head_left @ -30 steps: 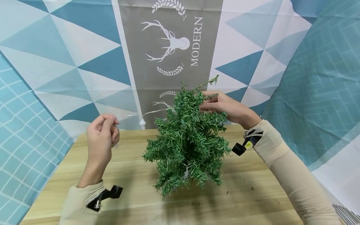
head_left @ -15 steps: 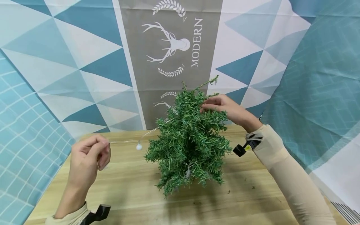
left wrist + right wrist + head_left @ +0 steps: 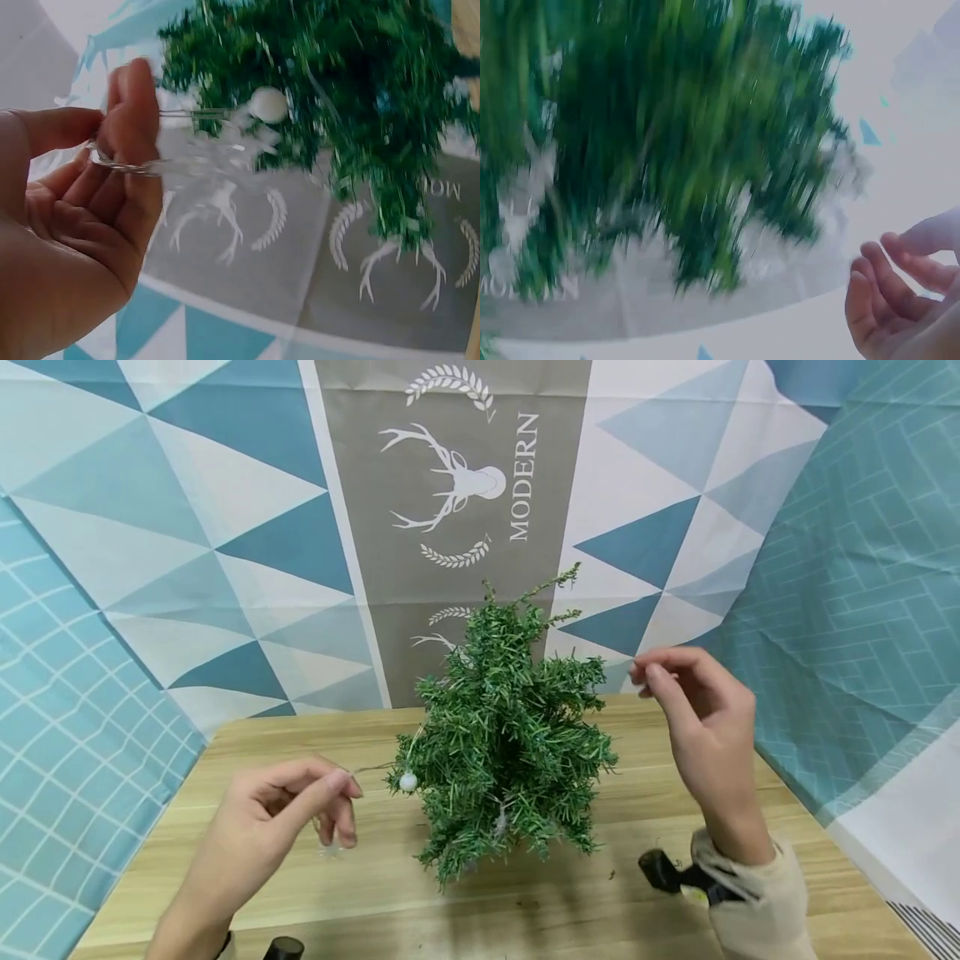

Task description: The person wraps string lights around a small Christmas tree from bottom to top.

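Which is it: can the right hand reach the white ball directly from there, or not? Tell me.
Probably not directly: the green tree stands between the right hand and the white ball, which sits at the tree's opposite edge, nearer the left hand.

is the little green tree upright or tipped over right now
Upright: the tree rises above the table, narrow top uppermost, wider branches below.

I count two hands (image 3: 258, 831) (image 3: 708, 727), two wrist cameras (image 3: 285, 949) (image 3: 660, 870), one artificial Christmas tree (image 3: 506, 735), one white ball (image 3: 408, 782), one wooden table (image 3: 360, 902).
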`<state>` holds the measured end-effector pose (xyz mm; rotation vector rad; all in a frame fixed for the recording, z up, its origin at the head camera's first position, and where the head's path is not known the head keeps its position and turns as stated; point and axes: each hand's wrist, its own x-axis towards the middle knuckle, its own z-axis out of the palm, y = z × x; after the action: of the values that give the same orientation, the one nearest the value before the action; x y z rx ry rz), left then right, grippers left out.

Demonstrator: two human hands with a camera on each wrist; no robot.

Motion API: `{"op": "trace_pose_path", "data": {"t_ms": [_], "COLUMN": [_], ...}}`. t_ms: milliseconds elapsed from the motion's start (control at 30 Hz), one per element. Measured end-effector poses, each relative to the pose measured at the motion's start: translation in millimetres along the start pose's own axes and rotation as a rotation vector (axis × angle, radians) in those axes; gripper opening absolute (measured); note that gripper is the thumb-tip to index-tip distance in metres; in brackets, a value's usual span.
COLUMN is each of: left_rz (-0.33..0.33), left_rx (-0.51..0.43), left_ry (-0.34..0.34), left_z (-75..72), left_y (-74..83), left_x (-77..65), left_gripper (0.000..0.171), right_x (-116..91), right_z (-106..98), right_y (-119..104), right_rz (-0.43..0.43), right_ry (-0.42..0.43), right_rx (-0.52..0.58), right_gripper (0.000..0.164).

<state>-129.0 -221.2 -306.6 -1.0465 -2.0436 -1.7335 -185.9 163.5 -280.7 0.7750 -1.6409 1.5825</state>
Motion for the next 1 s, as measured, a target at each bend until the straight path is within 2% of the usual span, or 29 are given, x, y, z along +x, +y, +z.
{"op": "trace_pose_path", "data": {"t_ms": [67,167,233,333,433,500,533,600,700,767,833,1000], "left_rz": [-0.005,-0.028,-0.029,-0.058,-0.101,-0.143,-0.166,-0.164,-0.123,-0.069,-0.042,0.011], "left_rx": [0.011,0.046,0.098,0.229,0.323,0.335,0.315,0.255,0.15,0.099,0.084,0.15], "left_ry": [-0.038,-0.067,-0.08,-0.079,-0.063,-0.041,-0.034,-0.026,-0.029,-0.044,-0.055,-0.044], "left_z": [6.7,18.2,27.4,42.2,55.7,62.5,65.0,69.3,74.4,77.7,80.9,86.5], "left_y": [4.0,12.3,18.2,25.7,29.8,31.4,32.1,31.8,29.2,25.9,23.3,20.3], "left_x": [-0.3,0.3,2.0,3.7,3.6,2.0,1.3,0.1,-2.5,-4.1,-4.7,-3.1], "left_gripper": [0.029,0.029,0.03,0.028,0.024,0.021,0.02,0.018,0.019,0.021,0.022,0.02], "right_x": [-14.0,-31.5,-41.4,-55.1,-67.7,-75.1,-77.8,-82.1,-86.3,-88.4,-89.6,-89.5], "right_z": [7.8,20.5,29.6,43.2,57.0,63.1,65.5,68.0,71.1,73.1,75.6,77.4], "right_y": [-14.0,-31.1,-41.2,-53.6,-61.6,-64.1,-64.3,-64.9,-64.7,-64.1,-61.3,-52.2], "right_rz": [-0.051,-0.136,-0.203,-0.265,-0.26,-0.237,-0.236,-0.197,-0.129,-0.102,-0.143,-0.308], "right_ry": [-0.011,-0.127,-0.257,-0.512,-0.756,-0.849,-0.872,-0.905,-0.972,-1.016,-1.019,-0.883], "right_rx": [0.027,0.031,0.005,-0.04,-0.088,-0.122,-0.13,-0.145,-0.142,-0.153,-0.18,-0.223], "right_gripper": [0.013,0.016,0.017,0.021,0.03,0.035,0.037,0.04,0.044,0.045,0.042,0.03]}}
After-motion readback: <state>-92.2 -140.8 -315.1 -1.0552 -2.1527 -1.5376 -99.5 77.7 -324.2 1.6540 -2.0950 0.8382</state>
